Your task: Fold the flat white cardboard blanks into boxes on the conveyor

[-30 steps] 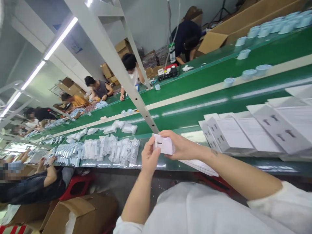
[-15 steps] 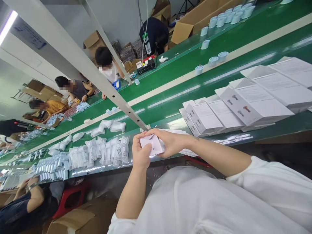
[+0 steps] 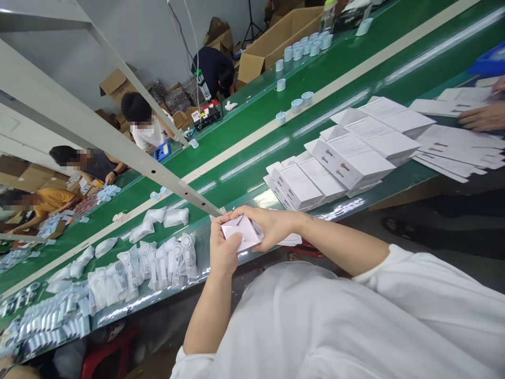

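Observation:
A white carton (image 3: 245, 234), end flaps partly folded, is held over the near edge of the green bench. My left hand (image 3: 224, 247) grips its left side, thumb across the front. Around its far and right sides wraps my right hand (image 3: 272, 226). Flat white cardboard pieces (image 3: 291, 240) show just beyond my right wrist. Several white boxes (image 3: 335, 158) with small product pictures stand in a row to the right. Left of my hands lie several bubble-wrapped items (image 3: 173, 258) on the bench.
A metal post (image 3: 158, 171) slants down to the bench just past my hands. Blue-white cups (image 3: 296, 105) sit along the green belt (image 3: 244, 142). Co-workers are across the belt. Another person's hand (image 3: 483, 117) is among flat cartons at the right.
The view has swung right, so the scene has shifted left, and another person's hand now shows at the right. Both my hands still hold the carton, almost unchanged.

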`<state>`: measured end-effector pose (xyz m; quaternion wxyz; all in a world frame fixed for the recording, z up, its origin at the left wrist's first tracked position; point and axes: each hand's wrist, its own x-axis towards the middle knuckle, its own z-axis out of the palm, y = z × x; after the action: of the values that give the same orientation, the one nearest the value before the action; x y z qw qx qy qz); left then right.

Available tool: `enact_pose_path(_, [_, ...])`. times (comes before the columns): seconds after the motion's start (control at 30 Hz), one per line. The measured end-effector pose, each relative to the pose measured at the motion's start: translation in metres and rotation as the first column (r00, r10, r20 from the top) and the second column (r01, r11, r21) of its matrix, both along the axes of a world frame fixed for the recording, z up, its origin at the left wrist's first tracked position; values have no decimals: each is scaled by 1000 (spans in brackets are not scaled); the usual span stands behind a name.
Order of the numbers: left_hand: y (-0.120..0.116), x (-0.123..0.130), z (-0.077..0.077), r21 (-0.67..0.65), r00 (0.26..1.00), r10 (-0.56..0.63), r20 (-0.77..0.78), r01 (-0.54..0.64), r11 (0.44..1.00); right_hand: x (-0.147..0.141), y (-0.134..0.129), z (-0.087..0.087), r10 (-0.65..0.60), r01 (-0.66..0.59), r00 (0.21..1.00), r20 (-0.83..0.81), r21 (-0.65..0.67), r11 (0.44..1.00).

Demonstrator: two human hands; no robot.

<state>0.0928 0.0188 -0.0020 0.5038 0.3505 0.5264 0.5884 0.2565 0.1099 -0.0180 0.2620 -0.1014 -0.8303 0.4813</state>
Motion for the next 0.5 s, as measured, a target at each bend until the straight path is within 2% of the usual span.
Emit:
enact_pose_path(0.07, [4,0,-3,46,999,-49,5,49,998,6,0,0,-26,27,999,-39,27,999])
enact_pose_path(0.1, [6,0,-3,61,997,-72,-42,74,995,9,-1,0,-33,36,998,-61,45,998])
enact_pose_path(0.17, [9,-2,-3,59,966,-130,-223,146,987,14,-6,0,-49,61,991,-121,96,994])
enact_pose_path(0.23, [13,-7,1,35,880,-240,-409,278,960,20,-11,0,-76,98,983,-169,125,987])
enact_pose_path(0.3, [19,-16,9,11,767,-426,-479,491,871,27,-13,1,-114,133,974,-196,87,987])
enact_pose_path(0.37, [30,-22,19,-19,628,-606,-488,686,727,36,-13,3,-184,189,952,-243,-1,982])
enact_pose_path(0.4, [38,-22,23,-42,564,-655,-502,741,670,42,-11,3,-231,229,932,-280,-39,973])
enact_pose_path(0.43, [47,-21,27,-72,511,-676,-531,768,636,48,-9,2,-279,273,907,-315,-64,960])
enact_pose_path(0.5, [70,-10,30,-122,423,-640,-642,767,630,64,-4,-4,-372,360,869,-325,-99,928])
